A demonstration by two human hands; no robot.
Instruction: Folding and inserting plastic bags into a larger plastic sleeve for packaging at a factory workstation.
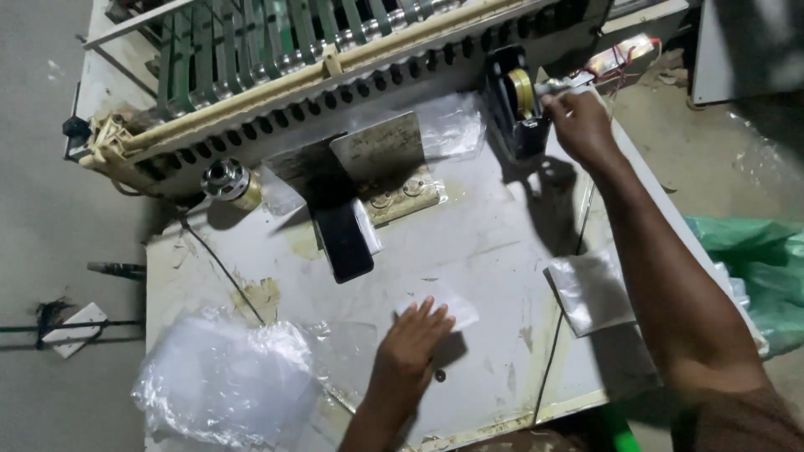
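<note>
My left hand (410, 347) flat, fingers spread, pressing clear packet (444, 308) mid-table (494, 243); my right hand (578, 125) pinching tape at black dispenser (515, 105) near far edge.

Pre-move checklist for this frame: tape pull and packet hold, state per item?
1. Right hand at yellowish tape roll in black dispenser: ok.
2. Tape end pinched: cannot tell.
3. Left hand flat on small clear plastic packet: ok.
4. Packet lies on grey metal table: ok.
5. Silvery pouch stack within right reach: ok.
6. Crumpled clear bag pile apart from packet: ok.
</note>
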